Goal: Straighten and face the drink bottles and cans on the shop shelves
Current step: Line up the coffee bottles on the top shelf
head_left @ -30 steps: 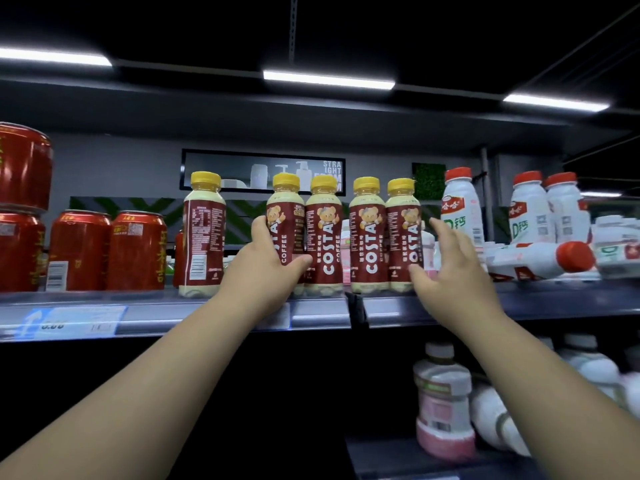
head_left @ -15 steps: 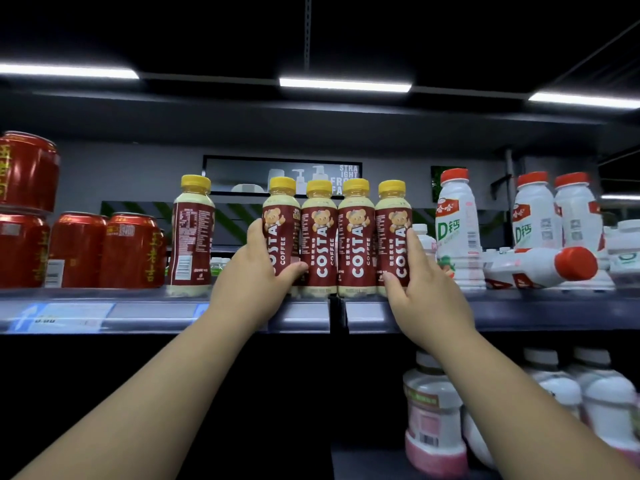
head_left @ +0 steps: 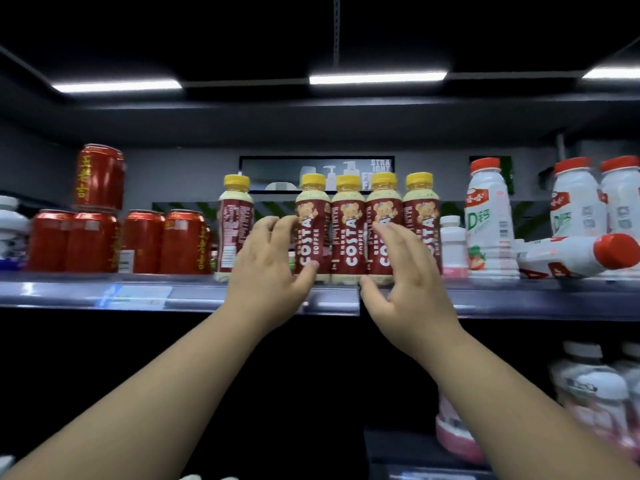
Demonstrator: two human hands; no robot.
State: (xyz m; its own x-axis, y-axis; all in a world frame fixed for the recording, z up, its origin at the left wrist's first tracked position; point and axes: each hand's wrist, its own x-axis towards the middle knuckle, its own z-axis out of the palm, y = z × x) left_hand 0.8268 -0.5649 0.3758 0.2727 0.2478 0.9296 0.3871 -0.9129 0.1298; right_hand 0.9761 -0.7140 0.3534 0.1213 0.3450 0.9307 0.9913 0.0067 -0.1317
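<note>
Cans (head_left: 142,240) stand left on the shelf (head_left: 138,296), one stacked on top. A lone coffee bottle (head_left: 235,230) shows its back label. Left hand (head_left: 270,271) curls loosely at the first of four front-facing coffee bottles (head_left: 348,233); whether it grips is unclear. Right hand (head_left: 408,278), fingers spread, hovers before the last two. White bottles (head_left: 488,220) stand right, beside a fallen bottle (head_left: 571,254).

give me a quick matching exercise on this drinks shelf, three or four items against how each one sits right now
1 top red can
2 lone Costa bottle
3 front red-capped white bottle, right side
4 row of four Costa bottles

a lying on its side
b back label facing out
c logos facing front
d stacked on other cans

Pairs: 1-d, 2-b, 3-a, 4-c
</note>
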